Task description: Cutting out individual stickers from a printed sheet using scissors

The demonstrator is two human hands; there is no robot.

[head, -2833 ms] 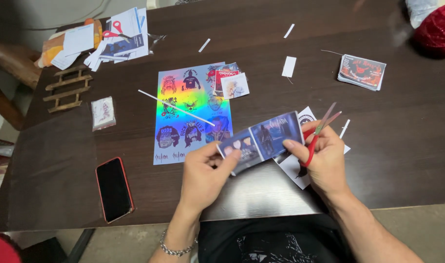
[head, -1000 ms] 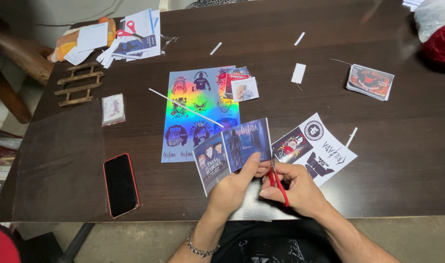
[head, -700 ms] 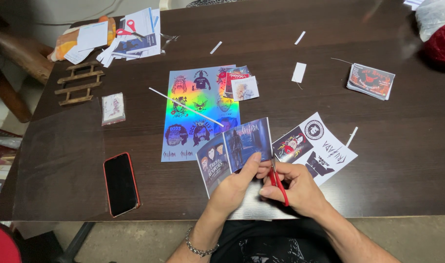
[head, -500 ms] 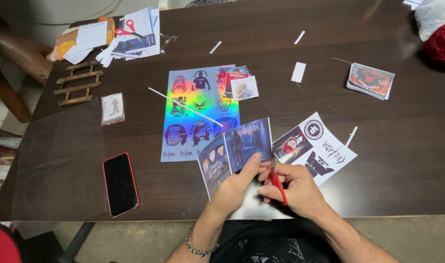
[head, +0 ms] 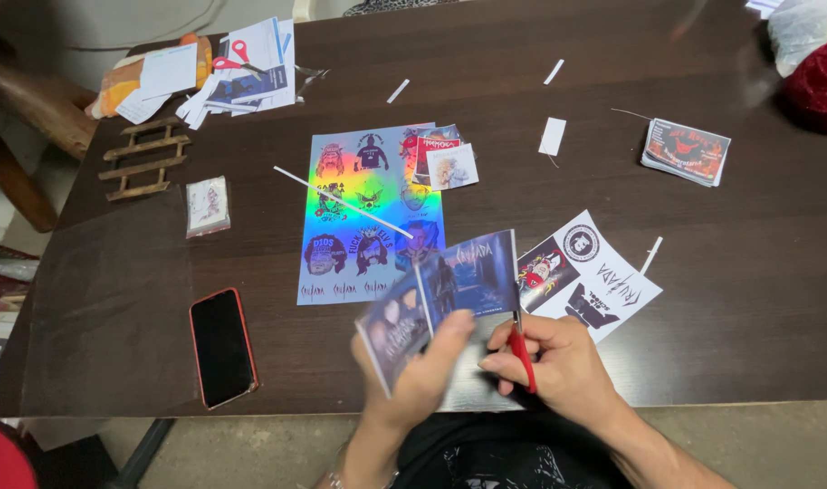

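Since 0.5 s ago: blue printed strip (head: pixel 449 294) swung lower-left, blurred | left hand (head: pixel 422 380) grip pinches its bottom edge, lower centre above tabletop (head: pixel 703 317) | right hand (head: pixel 558 367) grip closed on red-handled scissors (head: pixel 522 353), blades apparently at strip edge.

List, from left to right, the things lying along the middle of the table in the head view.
Wooden rack → small packet → phone → rainbow sticker sheet → white paper strip → white sticker sheet → card stack
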